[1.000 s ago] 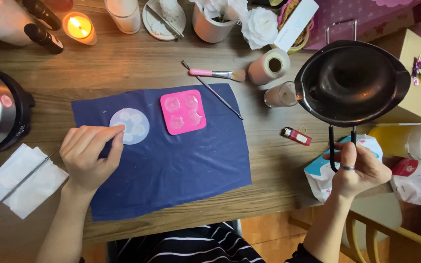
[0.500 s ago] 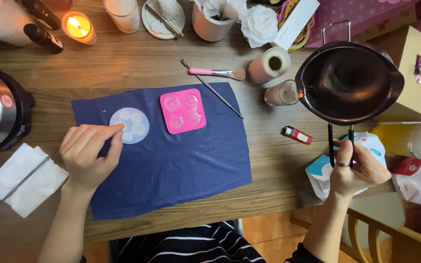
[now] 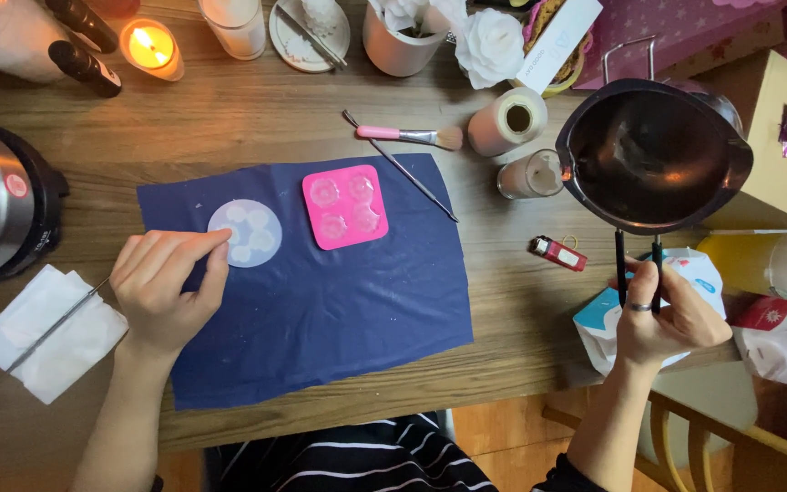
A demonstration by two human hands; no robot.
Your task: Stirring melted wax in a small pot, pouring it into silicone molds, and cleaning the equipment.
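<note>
On the left I see my left hand [image 3: 161, 292] lying on the navy cloth [image 3: 321, 301], fingers [image 3: 195, 246] loosely extended and gripping nothing, their tips touching the lower left edge of the round translucent mould [image 3: 245, 232]. That mould lies up and to the right of the fingertips, flat on the cloth, with 4 or 5 pale rounded cavities showing. Just beside it to the right sits the pink square mould [image 3: 344, 206], also flat, with 4 pale filled cavities.

Well apart to the right, my right hand [image 3: 667, 314] has its fingers closed around the 2 thin black handle rods of the dark melting pot [image 3: 653, 150]. The pot hangs above the table [image 3: 229, 128], its long axis running from my hand straight away from me, with the pouring lip on its left rim facing toward the moulds. My left hand is the nearer one to both moulds.
</note>
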